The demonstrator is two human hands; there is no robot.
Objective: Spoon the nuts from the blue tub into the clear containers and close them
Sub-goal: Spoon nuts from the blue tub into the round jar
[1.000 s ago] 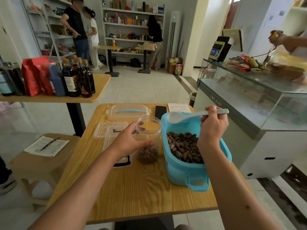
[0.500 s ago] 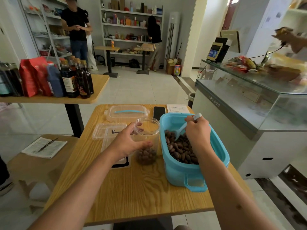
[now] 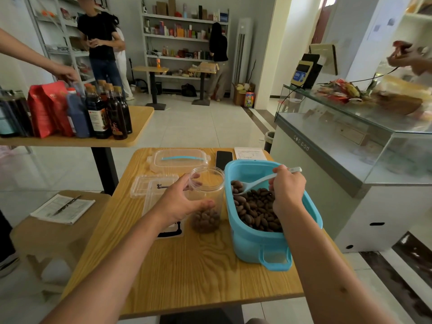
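Now, spoon (image 3: 261, 182) among tub's nuts (image 3: 257, 209).

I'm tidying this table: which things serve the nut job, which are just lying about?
In use: blue plastic tub, brown nuts, white spoon, round clear jar, flat clear lids.
Lying about: black phone, printed paper sheet.

1. I see a light blue tub (image 3: 254, 244) filled with dark brown nuts (image 3: 256, 210).
2. The spoon (image 3: 258, 182) in it is white.
3. The jar (image 3: 207, 195) is clear, with brown nuts at its bottom.
4. The surface (image 3: 187, 272) is yellowish wood with a wavy grain pattern.
5. The clear lid (image 3: 178, 159) carries a blue strip.
6. The phone (image 3: 224, 159) is black.
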